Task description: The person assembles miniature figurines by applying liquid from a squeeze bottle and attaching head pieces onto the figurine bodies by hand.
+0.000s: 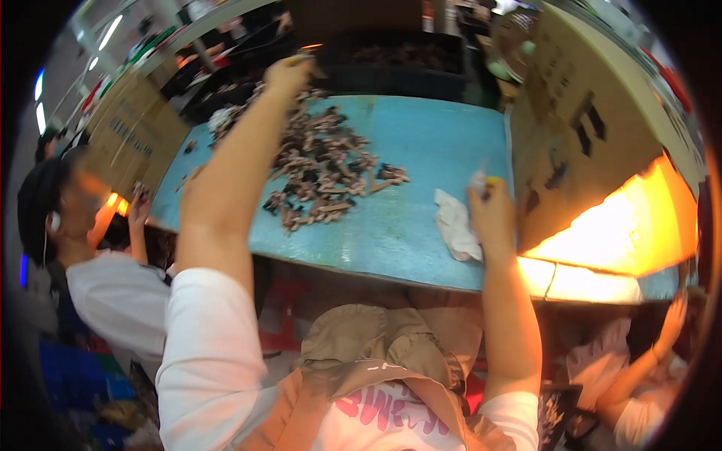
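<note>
From my remote seat, the main hazard I judge is the left forearm [244,150]: it reaches across the pile of small brown pieces [325,161], and if it dropped on the way back it could sweep the loose ones over the blue bench [444,135]. The crumpled white cloth [455,225] lies by the near edge, so a careless pull toward six o'clock by the right hand [494,209] might drag it off. The slim tool [479,180], pale with a yellow part, could knock the cardboard panel [560,120] at three o'clock if swung wide.

The left hand [289,75] is at the pile's far end, near the black bin [410,64]; its fingers look bent, but blur keeps me from telling whether they grip anything. From it, most of the pile spreads between five and six o'clock. My right hand is curled around the tool, its exact kind unclear to me; the cloth sits just beside it at eight o'clock, and the pile lies well apart, between nine and ten.
</note>
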Demonstrator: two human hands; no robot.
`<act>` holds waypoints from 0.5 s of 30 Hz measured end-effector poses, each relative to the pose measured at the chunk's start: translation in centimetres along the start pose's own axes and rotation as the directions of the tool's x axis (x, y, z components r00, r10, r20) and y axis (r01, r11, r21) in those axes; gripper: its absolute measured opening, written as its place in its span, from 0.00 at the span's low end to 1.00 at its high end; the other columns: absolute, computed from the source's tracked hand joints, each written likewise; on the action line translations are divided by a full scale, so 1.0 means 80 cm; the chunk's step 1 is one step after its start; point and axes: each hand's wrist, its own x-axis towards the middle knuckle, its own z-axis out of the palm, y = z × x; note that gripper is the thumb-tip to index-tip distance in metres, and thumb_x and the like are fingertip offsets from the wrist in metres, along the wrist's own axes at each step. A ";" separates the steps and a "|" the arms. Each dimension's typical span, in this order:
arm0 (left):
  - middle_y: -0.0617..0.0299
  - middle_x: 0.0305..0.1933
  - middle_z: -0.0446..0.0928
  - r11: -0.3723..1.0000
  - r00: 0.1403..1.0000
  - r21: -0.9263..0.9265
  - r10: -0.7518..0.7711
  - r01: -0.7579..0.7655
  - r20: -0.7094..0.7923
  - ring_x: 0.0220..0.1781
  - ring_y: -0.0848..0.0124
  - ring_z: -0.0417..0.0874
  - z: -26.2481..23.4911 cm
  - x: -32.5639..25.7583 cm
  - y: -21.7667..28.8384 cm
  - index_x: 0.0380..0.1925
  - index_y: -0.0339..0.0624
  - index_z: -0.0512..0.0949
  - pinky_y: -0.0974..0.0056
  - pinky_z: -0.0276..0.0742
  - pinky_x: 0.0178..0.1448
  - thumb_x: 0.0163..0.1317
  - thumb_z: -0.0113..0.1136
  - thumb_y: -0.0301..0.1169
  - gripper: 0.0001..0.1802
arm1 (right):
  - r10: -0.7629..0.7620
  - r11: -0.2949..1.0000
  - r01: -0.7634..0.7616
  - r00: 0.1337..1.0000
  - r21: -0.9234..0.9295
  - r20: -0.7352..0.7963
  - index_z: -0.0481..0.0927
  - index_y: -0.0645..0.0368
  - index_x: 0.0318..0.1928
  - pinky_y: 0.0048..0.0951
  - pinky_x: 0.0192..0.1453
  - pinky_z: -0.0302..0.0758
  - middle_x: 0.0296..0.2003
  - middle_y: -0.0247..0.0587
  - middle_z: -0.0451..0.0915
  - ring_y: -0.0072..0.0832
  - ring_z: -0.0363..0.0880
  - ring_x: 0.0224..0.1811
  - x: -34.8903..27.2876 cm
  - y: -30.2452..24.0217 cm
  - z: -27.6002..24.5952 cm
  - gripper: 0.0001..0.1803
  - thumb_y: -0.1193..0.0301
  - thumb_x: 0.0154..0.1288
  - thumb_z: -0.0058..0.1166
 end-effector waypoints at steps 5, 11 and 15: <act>0.67 0.33 0.77 0.977 0.985 -0.211 0.059 -0.024 0.163 0.29 0.81 0.75 -0.055 -0.036 0.017 0.41 0.44 0.76 0.79 0.65 0.28 0.56 0.59 0.37 0.14 | -0.161 0.987 0.161 0.973 -0.014 -0.166 0.71 0.64 0.40 0.41 0.46 0.69 0.36 0.53 0.75 0.50 0.72 0.40 -0.023 -0.021 -0.008 0.16 0.70 0.52 0.55; 0.63 0.39 0.76 0.974 0.891 -0.224 0.076 0.030 0.448 0.39 0.77 0.77 0.008 -0.252 0.054 0.46 0.39 0.72 0.76 0.70 0.32 0.61 0.51 0.31 0.14 | -0.555 0.787 0.615 0.675 -0.044 -0.487 0.73 0.60 0.37 0.33 0.39 0.69 0.33 0.40 0.74 0.36 0.73 0.34 -0.105 0.007 -0.098 0.16 0.78 0.44 0.58; 0.61 0.43 0.75 0.955 0.799 -0.271 0.068 0.121 0.598 0.40 0.73 0.77 0.015 -0.338 0.020 0.47 0.35 0.72 0.73 0.72 0.34 0.58 0.54 0.25 0.16 | -0.425 0.887 0.442 0.673 -0.131 -0.606 0.73 0.60 0.35 0.35 0.35 0.69 0.28 0.42 0.75 0.37 0.72 0.29 -0.059 0.079 -0.145 0.11 0.79 0.48 0.54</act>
